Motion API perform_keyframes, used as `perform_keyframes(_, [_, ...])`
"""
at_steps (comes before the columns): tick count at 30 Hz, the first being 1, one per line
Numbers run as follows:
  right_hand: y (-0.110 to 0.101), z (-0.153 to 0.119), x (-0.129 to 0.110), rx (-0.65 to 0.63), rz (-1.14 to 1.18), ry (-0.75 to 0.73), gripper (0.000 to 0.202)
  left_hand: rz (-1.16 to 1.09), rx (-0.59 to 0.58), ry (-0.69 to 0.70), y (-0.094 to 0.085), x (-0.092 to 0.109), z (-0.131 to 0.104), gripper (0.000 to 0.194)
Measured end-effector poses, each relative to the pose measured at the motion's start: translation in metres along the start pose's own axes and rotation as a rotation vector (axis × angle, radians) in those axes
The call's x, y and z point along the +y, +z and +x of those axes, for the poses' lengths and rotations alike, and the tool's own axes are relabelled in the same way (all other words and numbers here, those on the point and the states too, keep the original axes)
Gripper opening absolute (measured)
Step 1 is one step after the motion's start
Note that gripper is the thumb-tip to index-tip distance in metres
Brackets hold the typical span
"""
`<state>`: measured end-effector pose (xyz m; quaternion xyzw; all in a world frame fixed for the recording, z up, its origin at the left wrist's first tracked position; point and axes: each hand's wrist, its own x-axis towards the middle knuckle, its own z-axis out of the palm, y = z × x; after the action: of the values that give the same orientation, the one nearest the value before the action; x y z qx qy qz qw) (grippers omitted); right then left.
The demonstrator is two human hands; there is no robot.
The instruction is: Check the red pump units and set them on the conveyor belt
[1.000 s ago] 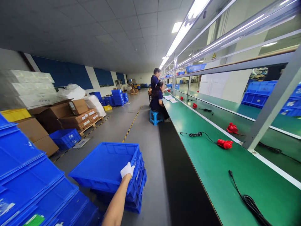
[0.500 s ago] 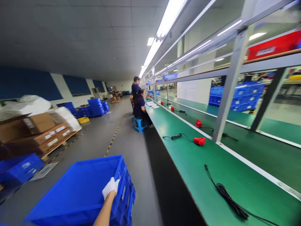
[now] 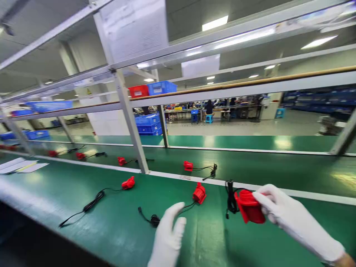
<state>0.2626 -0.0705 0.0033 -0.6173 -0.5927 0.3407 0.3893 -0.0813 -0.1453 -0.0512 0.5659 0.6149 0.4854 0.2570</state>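
My right hand [image 3: 274, 205], in a white glove, pinches a red pump-like plastic unit [image 3: 249, 207] above the green bench. A bundled black cord [image 3: 231, 198] hangs beside that unit on its left. My left hand [image 3: 169, 233], also gloved, hovers low over the bench with thumb and fingers apart and holds nothing I can see. Close to its fingertips lies a coiled black cord [image 3: 154, 221]. Just beyond, a second red unit [image 3: 199, 193] rests on the bench with its cable running back toward my left hand.
Further left lies another red unit [image 3: 128, 183] with a long black cord [image 3: 94, 201]. More corded units line the strip behind the metal upright [image 3: 130, 122]. Papers [image 3: 22, 165] lie at far left. Red [image 3: 138, 91] and blue bins [image 3: 162, 88] sit on the shelf.
The view has swung right, from the aisle to face the bench. A gloved hand was on a blue crate's rim; the crate is out of view. My right hand now holds a red unit.
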Motion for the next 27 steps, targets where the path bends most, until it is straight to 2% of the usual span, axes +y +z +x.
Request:
perform_keyframes(1, [0.006,-0.002,-0.004,-0.022,-0.032,0.000,0.035,-0.109,-0.161,0.049,0.042,0.018,0.011,0.050])
perform_keyframes(2, [0.012,-0.005,-0.007,-0.033,-0.064,-0.005,0.035,-0.208,-0.273,0.079,0.078,0.033,0.019,0.055])
perform_keyframes(3, [0.018,-0.007,-0.010,-0.017,-0.090,-0.010,0.035,-0.304,-0.389,0.093,0.108,0.046,0.025,0.060])
perform_keyframes(4, [0.023,-0.010,-0.011,0.025,-0.102,-0.009,0.034,-0.406,-0.449,0.098,0.132,0.055,0.030,0.066])
perform_keyframes(5, [0.026,-0.012,-0.010,0.064,-0.105,-0.001,0.034,-0.476,-0.491,0.079,0.150,0.063,0.034,0.062])
perform_keyframes(7, [0.027,-0.017,-0.004,0.114,-0.070,0.032,0.033,-0.528,-0.546,0.031,0.172,0.071,0.038,0.055])
perform_keyframes(9, [0.024,-0.021,0.005,0.126,0.017,0.080,0.034,-0.485,-0.467,-0.002,0.182,0.072,0.037,0.051])
perform_keyframes(12, [0.020,-0.023,0.018,0.162,0.203,0.170,0.037,-0.289,-0.139,0.019,0.185,0.065,0.034,0.052])
perform_keyframes(13, [0.020,-0.023,0.022,0.178,0.261,0.195,0.039,-0.230,-0.090,0.041,0.185,0.061,0.033,0.050])
perform_keyframes(14, [0.021,-0.022,0.025,0.190,0.308,0.211,0.040,-0.210,-0.121,0.056,0.185,0.059,0.034,0.047])
perform_keyframes(17, [0.028,-0.022,0.034,0.218,0.363,0.226,0.039,-0.310,-0.466,0.037,0.187,0.055,0.042,0.042])
perform_keyframes(19, [0.035,-0.023,0.040,0.218,0.360,0.242,0.038,-0.377,-0.609,-0.007,0.190,0.055,0.049,0.045])
perform_keyframes(24, [0.050,-0.023,0.062,0.214,0.432,0.283,0.044,-0.394,-0.666,-0.110,0.198,0.054,0.048,0.050])
perform_keyframes(25, [0.052,-0.022,0.067,0.219,0.472,0.276,0.045,-0.371,-0.629,-0.118,0.198,0.053,0.045,0.048])
perform_keyframes(27, [0.054,-0.019,0.076,0.213,0.550,0.271,0.049,-0.255,-0.471,-0.079,0.196,0.050,0.039,0.043])
